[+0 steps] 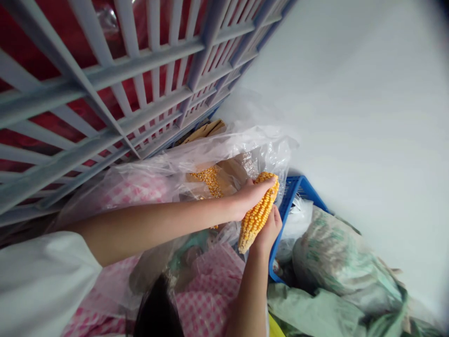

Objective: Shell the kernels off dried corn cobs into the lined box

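Your left hand (250, 196) and right hand (268, 231) are both clamped around the corn (257, 217). Loose kernels (209, 179) lie in the bag (228, 142).

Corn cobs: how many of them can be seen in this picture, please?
1. The corn cob is held between the left hand and the right hand. Others may be hidden inside the plastic bag.
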The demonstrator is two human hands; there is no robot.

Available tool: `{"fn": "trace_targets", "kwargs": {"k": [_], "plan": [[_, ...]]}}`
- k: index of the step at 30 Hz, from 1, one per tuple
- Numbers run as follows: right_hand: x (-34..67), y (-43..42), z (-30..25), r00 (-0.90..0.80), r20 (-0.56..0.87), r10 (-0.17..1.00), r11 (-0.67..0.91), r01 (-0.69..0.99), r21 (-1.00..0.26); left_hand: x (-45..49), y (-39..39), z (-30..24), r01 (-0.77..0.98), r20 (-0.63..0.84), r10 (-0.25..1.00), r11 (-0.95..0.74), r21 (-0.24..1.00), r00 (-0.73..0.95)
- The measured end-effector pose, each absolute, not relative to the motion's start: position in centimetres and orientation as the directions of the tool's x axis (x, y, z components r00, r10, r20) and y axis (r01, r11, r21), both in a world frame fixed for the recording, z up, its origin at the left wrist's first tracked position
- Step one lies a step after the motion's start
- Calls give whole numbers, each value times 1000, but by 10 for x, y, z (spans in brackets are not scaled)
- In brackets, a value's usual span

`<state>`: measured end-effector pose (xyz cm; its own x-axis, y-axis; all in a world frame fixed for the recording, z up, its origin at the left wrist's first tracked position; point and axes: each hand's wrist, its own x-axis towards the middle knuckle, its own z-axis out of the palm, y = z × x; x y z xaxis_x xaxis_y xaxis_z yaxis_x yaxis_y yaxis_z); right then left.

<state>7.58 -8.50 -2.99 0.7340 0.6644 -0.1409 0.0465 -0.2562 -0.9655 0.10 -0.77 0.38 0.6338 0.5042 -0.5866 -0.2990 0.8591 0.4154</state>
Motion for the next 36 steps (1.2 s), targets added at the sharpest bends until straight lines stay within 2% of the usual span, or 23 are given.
{"fn": "trace_targets", "kwargs": {"k": [8, 13, 16, 21, 28, 36], "plan": [[72, -83, -26, 741, -155, 654, -262, 28, -965, 1, -6, 2, -387, -520, 516, 856, 343, 681], [71, -82, -25, 748, -152, 646, -228, 0, -974, 0, -7, 3, -399, -470, 531, 845, 356, 705], [71, -82, -25, 758, -158, 633, -219, -21, -976, -2, -5, 5, -370, -509, 497, 866, 336, 703], [71, -82, -24, 761, -159, 630, -233, -10, -972, -4, 0, 8, -310, -608, 382, 924, 226, 696], [71, -82, -25, 750, -191, 633, -226, -58, -972, 0, -4, 1, -336, -624, 498, 867, 367, 602], [73, -82, -26, 750, -185, 635, -238, -38, -970, -2, 3, 3, -373, -600, 447, 893, 253, 663]]}}
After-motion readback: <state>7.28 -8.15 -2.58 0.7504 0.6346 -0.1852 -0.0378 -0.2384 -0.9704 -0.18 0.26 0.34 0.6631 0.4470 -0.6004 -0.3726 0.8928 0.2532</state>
